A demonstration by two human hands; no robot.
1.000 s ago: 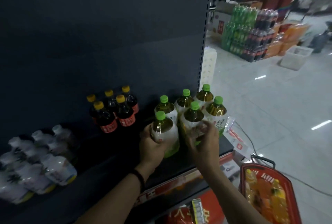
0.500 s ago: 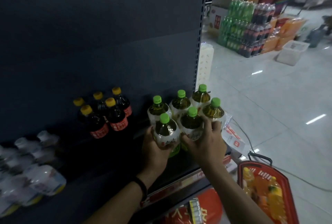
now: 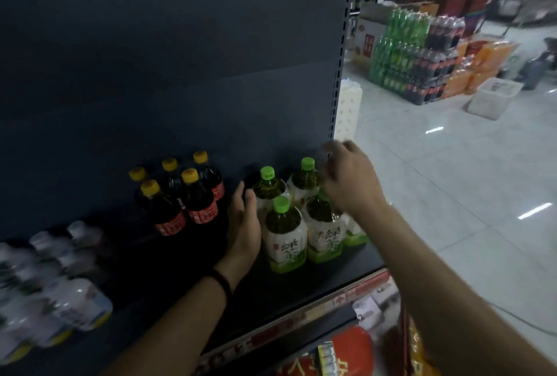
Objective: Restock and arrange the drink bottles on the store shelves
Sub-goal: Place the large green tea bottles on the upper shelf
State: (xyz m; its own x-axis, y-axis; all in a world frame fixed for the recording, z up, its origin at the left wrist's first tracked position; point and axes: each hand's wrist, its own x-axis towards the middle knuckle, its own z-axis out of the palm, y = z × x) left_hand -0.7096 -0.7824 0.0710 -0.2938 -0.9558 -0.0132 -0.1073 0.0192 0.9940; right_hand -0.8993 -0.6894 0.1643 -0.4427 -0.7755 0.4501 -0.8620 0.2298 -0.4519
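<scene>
- Where my left hand [image 3: 244, 225] lies flat, its straight fingers [image 3: 239, 199] press against the left side of the green tea bottles [image 3: 286, 234].
- My right hand [image 3: 349, 182] hovers over the rear right of that cluster; blur hides whether it grips anything.
- The bottles stand upright at the right end of the dark matte shelf [image 3: 301, 282]: clear plastic, green caps, white-and-green labels.
- Glossy pale floor tiles [image 3: 452, 194] lie beyond.
</scene>
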